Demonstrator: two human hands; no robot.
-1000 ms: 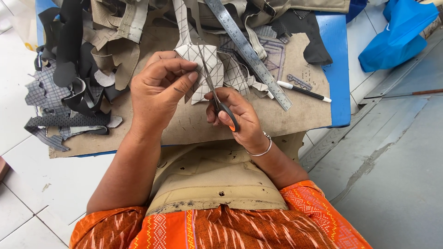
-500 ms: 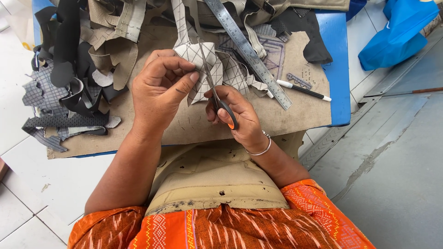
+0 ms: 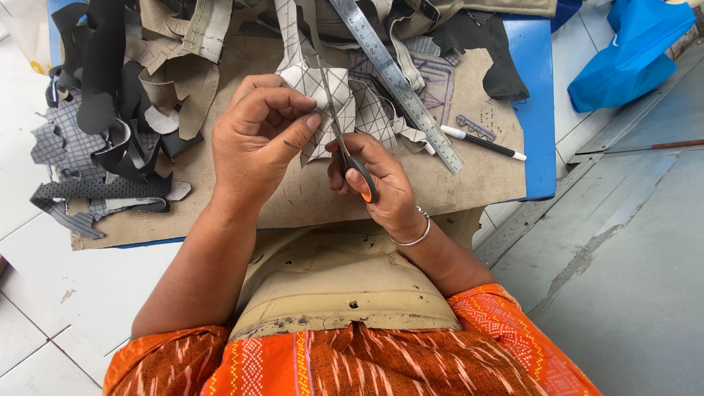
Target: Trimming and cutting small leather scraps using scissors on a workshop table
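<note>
— 2 hands on 1 piece, as I see it from here; my left hand pinches the grid-marked pale fabric piece between thumb and fingers, held up over the tan work board; my right hand is closed through the handles of the scissors, blades running up into the fabric.

— How far along?

— I judge the cut partly made; the strip above hangs uncut.

— Anything in the way?

— 1 steel ruler lies just beside the piece; a pen near it; dark and grey offcuts heap at the left; a blue bag sits well apart.
</note>
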